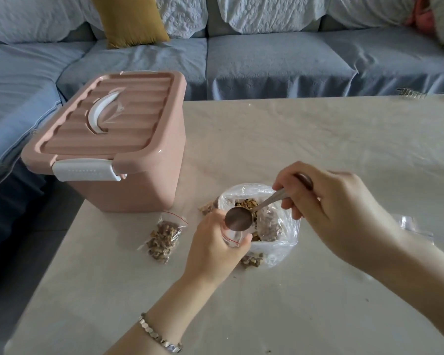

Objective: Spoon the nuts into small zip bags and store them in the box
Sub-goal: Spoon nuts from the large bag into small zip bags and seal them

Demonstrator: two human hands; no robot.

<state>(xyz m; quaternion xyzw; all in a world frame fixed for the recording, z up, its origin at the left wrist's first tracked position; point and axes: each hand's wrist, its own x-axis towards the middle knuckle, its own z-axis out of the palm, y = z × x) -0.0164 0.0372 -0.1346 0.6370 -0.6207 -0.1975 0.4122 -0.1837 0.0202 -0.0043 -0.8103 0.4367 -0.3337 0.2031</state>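
Note:
My right hand (pixel 328 201) grips the handle of a metal spoon (pixel 239 218), whose empty bowl hovers over the mouth of a small zip bag (pixel 231 237). My left hand (pixel 213 247) holds that small bag upright beside a large clear bag of nuts (pixel 272 221) that stands open on the table. A filled small zip bag (pixel 163 238) with a red seal line lies flat to the left. The pink storage box (pixel 118 139) stands at the table's left corner, its lid closed and its white latch facing me.
The pale table (pixel 305 139) stretches right and back. More clear plastic (pixel 410 224) lies behind my right forearm. A blue-grey sofa (pixel 267 65) with a mustard cushion (pixel 128 19) runs along the back and left. A few nuts (pixel 251 260) lie under the large bag's front edge.

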